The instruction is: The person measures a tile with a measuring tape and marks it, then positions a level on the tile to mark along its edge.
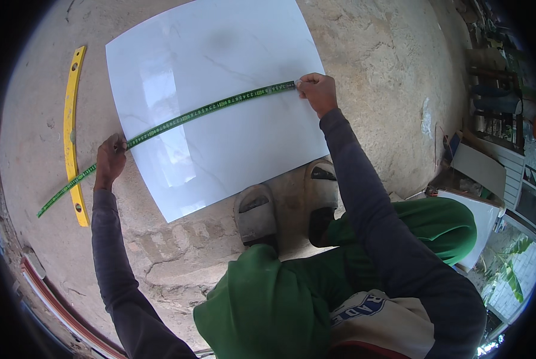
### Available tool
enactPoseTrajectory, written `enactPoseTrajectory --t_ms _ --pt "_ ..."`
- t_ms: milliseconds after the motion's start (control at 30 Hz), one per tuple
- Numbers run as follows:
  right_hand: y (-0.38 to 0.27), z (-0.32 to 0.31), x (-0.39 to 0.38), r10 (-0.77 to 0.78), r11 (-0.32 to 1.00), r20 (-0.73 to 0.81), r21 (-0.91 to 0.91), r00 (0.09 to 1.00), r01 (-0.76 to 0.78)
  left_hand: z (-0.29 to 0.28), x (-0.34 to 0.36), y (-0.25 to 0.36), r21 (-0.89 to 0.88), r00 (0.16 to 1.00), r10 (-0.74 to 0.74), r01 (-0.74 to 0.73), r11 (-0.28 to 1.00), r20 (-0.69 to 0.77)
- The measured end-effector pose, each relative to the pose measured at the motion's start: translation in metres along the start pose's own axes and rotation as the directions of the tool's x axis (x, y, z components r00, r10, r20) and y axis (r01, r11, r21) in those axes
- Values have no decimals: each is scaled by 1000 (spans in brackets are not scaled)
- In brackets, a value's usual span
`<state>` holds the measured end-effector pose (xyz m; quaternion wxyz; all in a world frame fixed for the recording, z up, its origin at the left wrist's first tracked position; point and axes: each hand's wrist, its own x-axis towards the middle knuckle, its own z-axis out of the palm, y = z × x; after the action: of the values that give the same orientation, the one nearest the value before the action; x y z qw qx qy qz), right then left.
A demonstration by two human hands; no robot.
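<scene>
A white glossy square tile with faint grey veining (232, 149) lies on the concrete floor in front of me. A green measuring tape (208, 109) stretches diagonally across it and runs on past its left edge. At the right edge, my right hand (314, 90) pinches the end of the tape. My left hand (111, 157) grips the tape at the tile's left edge. Left of that hand, the tape's tail extends beside a yellow spirit level (71, 113), crossing it near its lower part.
My sandalled feet (256, 212) are just below the tile, under my bent green-clad legs. A long striped piece (70, 308) lies at lower left. Along the right stand leaning panels (477, 167), assorted clutter (495, 99) and a green plant (513, 269).
</scene>
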<state>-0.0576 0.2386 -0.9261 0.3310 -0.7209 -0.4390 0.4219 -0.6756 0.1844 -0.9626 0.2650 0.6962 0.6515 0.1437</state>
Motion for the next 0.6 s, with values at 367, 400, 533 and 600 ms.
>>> enactPoseTrajectory --t_ms 367,400,533,600 --pt "17 20 13 -116 987 -134 -128 984 99 -3 0 9 -4 986 -158 158 987 46" --pt "14 19 8 -61 998 -123 -41 990 57 -8 1 16 24 985 -157 155 988 70" --pt "17 4 9 50 994 -29 94 998 -47 -7 7 15 34 984 -158 156 987 82" --pt "18 7 5 101 975 -12 198 995 -97 -7 2 17 64 981 -167 161 985 97"
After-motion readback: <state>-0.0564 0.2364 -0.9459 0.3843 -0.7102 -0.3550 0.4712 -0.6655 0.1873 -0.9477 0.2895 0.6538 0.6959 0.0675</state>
